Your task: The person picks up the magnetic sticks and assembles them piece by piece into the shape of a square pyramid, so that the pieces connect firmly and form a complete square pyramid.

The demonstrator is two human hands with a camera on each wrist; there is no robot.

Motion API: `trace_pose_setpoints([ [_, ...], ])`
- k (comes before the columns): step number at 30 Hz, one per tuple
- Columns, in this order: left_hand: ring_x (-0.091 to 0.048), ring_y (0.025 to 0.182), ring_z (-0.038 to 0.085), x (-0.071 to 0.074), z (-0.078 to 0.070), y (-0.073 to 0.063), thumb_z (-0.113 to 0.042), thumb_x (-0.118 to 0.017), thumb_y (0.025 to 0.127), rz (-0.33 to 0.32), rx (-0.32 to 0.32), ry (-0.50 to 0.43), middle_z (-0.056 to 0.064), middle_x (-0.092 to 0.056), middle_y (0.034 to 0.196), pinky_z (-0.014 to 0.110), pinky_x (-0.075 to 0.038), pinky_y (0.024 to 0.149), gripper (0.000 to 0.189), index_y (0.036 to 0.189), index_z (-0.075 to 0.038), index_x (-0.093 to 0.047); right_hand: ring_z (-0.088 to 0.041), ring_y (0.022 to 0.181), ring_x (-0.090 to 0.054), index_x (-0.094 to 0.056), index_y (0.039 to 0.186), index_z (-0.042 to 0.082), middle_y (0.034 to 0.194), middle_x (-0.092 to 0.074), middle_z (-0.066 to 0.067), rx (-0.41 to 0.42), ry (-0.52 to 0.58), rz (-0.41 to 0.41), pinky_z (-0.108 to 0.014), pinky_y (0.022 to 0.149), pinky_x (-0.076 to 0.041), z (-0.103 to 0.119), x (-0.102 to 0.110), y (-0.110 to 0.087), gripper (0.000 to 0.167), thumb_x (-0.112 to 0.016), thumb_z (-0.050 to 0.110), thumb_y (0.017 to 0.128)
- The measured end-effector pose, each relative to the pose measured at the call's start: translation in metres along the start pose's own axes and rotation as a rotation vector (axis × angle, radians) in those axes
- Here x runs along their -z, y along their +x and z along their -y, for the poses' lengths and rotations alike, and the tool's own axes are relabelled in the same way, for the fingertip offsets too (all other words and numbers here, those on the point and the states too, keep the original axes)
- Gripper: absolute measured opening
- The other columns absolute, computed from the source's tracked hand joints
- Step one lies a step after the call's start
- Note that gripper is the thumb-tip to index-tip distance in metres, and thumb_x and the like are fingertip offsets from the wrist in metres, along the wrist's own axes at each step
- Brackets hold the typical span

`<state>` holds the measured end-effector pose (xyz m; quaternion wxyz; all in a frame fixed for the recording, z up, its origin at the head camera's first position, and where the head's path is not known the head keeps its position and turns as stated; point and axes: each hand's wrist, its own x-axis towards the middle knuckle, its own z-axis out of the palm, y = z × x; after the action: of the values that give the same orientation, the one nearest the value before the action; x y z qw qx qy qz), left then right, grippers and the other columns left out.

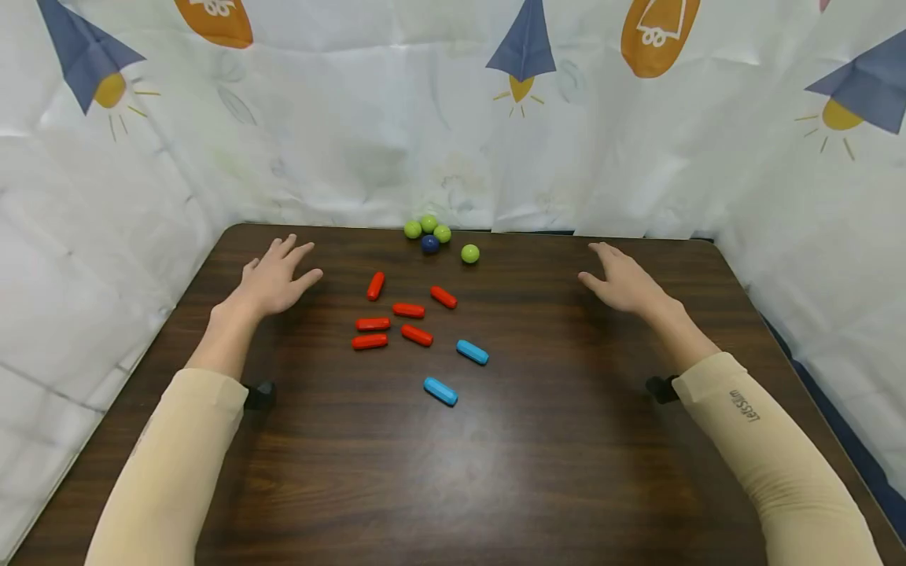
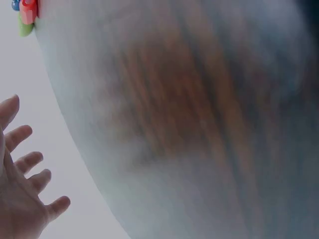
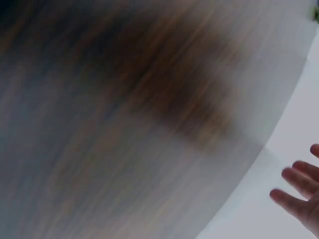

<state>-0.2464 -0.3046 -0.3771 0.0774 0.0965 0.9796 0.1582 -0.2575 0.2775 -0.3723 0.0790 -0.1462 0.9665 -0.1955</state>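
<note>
My left hand (image 1: 271, 281) hovers over the left side of the dark wooden table, fingers spread and holding nothing. On the right side, my right hand (image 1: 624, 283) is likewise held out with straight fingers and no object in it. Between them lie several red capsule-shaped sticks (image 1: 408, 310), nearer the left hand. Two light-blue sticks (image 1: 472, 352) rest closer to the front. Toward the back edge sit several green balls (image 1: 470, 254) and one dark-blue ball (image 1: 429, 244). In the left wrist view, the left hand (image 2: 20, 194) shows extended fingers apart from a red stick (image 2: 29, 11).
The brown tabletop (image 1: 495, 487) reaches back to a white printed curtain (image 1: 325, 134), which hangs behind it and along both sides. Dark wrist straps (image 1: 260, 395) sit at the cuffs of the cream sleeves (image 1: 170, 464). Both wrist views show the table surface blurred.
</note>
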Motion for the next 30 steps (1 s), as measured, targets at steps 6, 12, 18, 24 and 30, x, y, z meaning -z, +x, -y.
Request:
trace_pose_setpoints([
  [6,-0.018,0.147,0.054,-0.006,-0.013,-0.004,-0.040,-0.048,0.109,-0.066,-0.032,-0.126,0.031,-0.019,0.162,0.079,-0.015,0.106,0.061,0.155,-0.001,-0.038,-0.046,0.138,-0.041,-0.041,0.151,-0.005,0.150,-0.044,-0.028,0.049,0.094,-0.020,-0.061,0.108,-0.036,0.014,-0.007,0.004,0.055,-0.052,0.029,0.108],
  [12,-0.042,0.131,0.050,-0.010,-0.029,-0.005,-0.039,-0.051,0.108,-0.164,-0.090,-0.274,0.026,-0.041,0.151,0.066,-0.035,0.103,0.053,0.146,-0.002,-0.052,-0.036,0.124,-0.055,-0.058,0.138,0.002,0.132,-0.061,-0.017,0.047,0.226,0.025,-0.056,0.099,-0.045,0.028,-0.010,0.007,0.046,-0.052,0.037,0.108],
  [18,-0.050,0.126,0.040,-0.009,-0.046,-0.004,-0.037,-0.052,0.108,-0.147,-0.095,-0.349,0.019,-0.053,0.139,0.060,-0.041,0.100,0.047,0.140,-0.004,-0.057,-0.033,0.121,-0.058,-0.063,0.132,0.004,0.128,-0.064,-0.014,0.070,0.260,0.049,-0.053,0.097,-0.046,0.038,-0.016,0.012,0.041,-0.053,0.036,0.108],
  [24,-0.056,0.117,0.032,-0.012,-0.067,-0.003,-0.035,-0.055,0.108,-0.149,-0.105,-0.410,0.012,-0.064,0.127,0.052,-0.045,0.093,0.037,0.132,-0.008,-0.064,-0.032,0.120,-0.059,-0.064,0.132,0.004,0.128,-0.064,-0.013,0.092,0.288,0.051,-0.053,0.097,-0.046,0.052,-0.021,0.018,0.039,-0.055,0.032,0.108],
  [30,-0.060,0.111,0.029,-0.018,-0.092,-0.002,-0.033,-0.057,0.107,-0.102,-0.133,-0.468,0.008,-0.067,0.123,0.049,-0.046,0.090,0.031,0.129,-0.014,-0.067,-0.028,0.110,-0.062,-0.062,0.134,0.004,0.124,-0.065,-0.011,0.120,0.301,0.036,-0.049,0.091,-0.049,0.069,-0.028,0.027,0.037,-0.056,0.029,0.107],
])
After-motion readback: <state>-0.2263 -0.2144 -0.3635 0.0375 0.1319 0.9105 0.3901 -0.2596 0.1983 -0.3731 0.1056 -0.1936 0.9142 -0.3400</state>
